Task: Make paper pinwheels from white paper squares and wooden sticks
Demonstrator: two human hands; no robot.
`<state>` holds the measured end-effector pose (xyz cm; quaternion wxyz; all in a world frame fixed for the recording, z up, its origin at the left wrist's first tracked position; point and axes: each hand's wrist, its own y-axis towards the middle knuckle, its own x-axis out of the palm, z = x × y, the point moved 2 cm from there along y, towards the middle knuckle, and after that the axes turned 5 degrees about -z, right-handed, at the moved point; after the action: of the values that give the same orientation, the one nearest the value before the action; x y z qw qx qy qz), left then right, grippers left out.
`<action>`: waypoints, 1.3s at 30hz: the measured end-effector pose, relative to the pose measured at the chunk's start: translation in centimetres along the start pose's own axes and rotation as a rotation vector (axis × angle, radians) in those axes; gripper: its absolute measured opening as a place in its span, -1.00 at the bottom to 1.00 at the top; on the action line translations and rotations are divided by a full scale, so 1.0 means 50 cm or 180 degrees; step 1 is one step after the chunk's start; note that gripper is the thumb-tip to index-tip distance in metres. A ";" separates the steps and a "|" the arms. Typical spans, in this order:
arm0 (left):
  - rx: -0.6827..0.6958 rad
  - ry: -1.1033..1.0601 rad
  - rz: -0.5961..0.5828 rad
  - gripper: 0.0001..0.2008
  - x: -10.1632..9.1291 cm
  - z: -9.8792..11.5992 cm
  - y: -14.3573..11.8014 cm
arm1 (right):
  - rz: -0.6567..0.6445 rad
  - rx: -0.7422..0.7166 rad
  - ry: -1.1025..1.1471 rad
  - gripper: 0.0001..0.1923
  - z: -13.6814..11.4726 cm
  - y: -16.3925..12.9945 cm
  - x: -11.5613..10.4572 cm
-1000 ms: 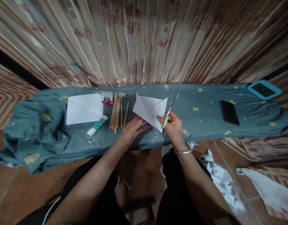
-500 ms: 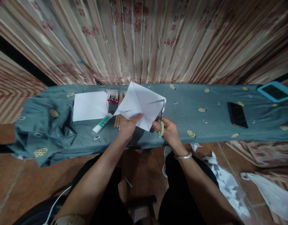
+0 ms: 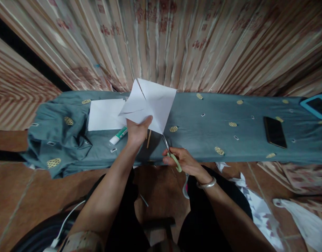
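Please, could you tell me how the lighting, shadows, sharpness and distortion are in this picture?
In the head view, lighting is dim, and the held paper stands out bright; in that view, the cloth looks shadowed beneath it, the left hand and right hand are slightly soft in detail, and the curtain folds fan outward, which suggests a wide-angle lens.

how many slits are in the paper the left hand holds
2 visible: one slit runs from the far corner of the white paper, the other slit from its left corner. The left hand covers part of it, so more may be hidden.
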<state>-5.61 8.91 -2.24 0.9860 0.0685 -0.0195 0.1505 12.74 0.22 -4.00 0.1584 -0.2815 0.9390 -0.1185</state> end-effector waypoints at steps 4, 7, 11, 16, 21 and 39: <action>-0.0070 0.0044 -0.0026 -0.44 0.010 0.001 -0.008 | -0.0086 0.0077 0.0342 -0.62 0.008 0.006 0.002; -0.0235 0.0021 -0.0097 -0.58 0.019 0.001 -0.016 | -0.0051 0.0126 0.0580 -0.62 0.007 0.008 0.002; -0.0219 0.0008 -0.0175 -0.70 0.026 -0.001 -0.024 | -0.0030 0.0155 0.0707 -0.61 0.002 0.008 0.001; -0.0251 0.0101 -0.0210 -0.72 0.028 -0.011 -0.027 | -0.0004 0.0109 0.0702 -0.55 0.001 0.009 -0.002; -0.0266 0.0171 -0.0248 -0.68 0.026 -0.020 -0.027 | -0.0028 0.0083 0.0671 -0.54 0.003 0.010 -0.004; -0.0261 0.0145 -0.0216 -0.58 0.022 -0.011 -0.028 | 0.0032 0.0071 0.0723 -0.61 0.004 0.010 0.001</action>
<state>-4.10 7.97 -2.91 0.9927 0.0252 -0.0009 0.1175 12.52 0.59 -4.33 0.0547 -0.2597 0.9509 -0.1592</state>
